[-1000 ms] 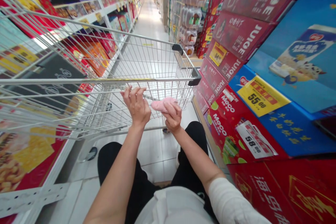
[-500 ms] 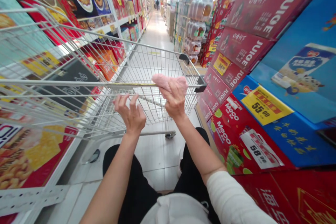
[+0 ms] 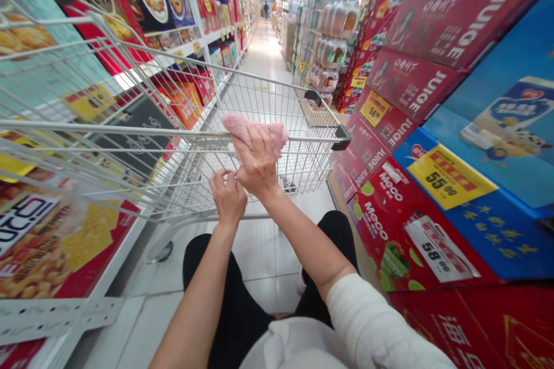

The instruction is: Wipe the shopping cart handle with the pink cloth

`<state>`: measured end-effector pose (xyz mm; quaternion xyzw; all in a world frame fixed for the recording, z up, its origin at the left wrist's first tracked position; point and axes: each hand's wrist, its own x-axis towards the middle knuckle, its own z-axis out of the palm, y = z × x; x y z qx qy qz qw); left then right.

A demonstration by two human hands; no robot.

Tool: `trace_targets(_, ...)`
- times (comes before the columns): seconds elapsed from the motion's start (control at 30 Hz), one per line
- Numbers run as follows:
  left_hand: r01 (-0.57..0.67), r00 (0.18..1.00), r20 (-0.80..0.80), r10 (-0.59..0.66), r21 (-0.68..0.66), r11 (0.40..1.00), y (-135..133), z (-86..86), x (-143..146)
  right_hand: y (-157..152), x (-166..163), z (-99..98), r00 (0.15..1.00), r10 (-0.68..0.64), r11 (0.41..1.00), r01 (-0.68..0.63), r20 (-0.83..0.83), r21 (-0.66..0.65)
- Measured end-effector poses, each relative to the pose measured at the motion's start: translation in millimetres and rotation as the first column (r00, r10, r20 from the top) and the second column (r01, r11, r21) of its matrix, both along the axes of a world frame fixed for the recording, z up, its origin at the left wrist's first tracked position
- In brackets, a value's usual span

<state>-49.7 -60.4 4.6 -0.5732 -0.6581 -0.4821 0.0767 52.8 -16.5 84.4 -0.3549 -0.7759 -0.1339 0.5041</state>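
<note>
A pink cloth [image 3: 231,123] lies folded over the top side rail of a metal wire shopping cart [image 3: 173,137]. My right hand [image 3: 258,164] presses the cloth round that rail, its fingers closed over it. Just below and to the left, my left hand [image 3: 228,196] has its fingers curled at the cart's wire side. Its thumb side lies close against my right hand, and the fingertips are partly hidden by the wires. The cart stands sideways in front of my knees.
Shelves with boxed snacks [image 3: 56,242] line the left side. Stacked drink cartons [image 3: 419,81] with price tags rise close on the right. A tiled aisle floor [image 3: 266,49] runs ahead, with shrink-wrapped bottles [image 3: 335,17] beside it and a distant person [image 3: 265,10].
My right hand has slid the pink cloth leftward along the rail. My left hand has moved slightly right and down, its spread fingers now curling at the wires. The view has shifted a little.
</note>
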Motion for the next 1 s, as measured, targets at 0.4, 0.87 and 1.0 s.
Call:
trace_targets(0.4, 0.045, 0.998, -0.045, -0.045, 0.001, 0.999, 0, -7.8, -1, 12, 10, -16.9, 0.997, -0.026, 0.994, 0.033, -0.073, 0.105)
trace_targets(0.87, 0.016, 0.999, -0.039, -0.015, 0.024, 1.0, 0, -11.6, 2, 10, 39, -13.7, 0.999, 0.037, 0.986, -0.035, -0.013, 0.165)
trace_targets(1.0, 0.063, 0.995, -0.083, -0.062, 0.007, 0.998, -1, -14.1, -3, 3, 24, -35.0, 0.991, 0.024, 0.987, -0.045, 0.132, 0.154)
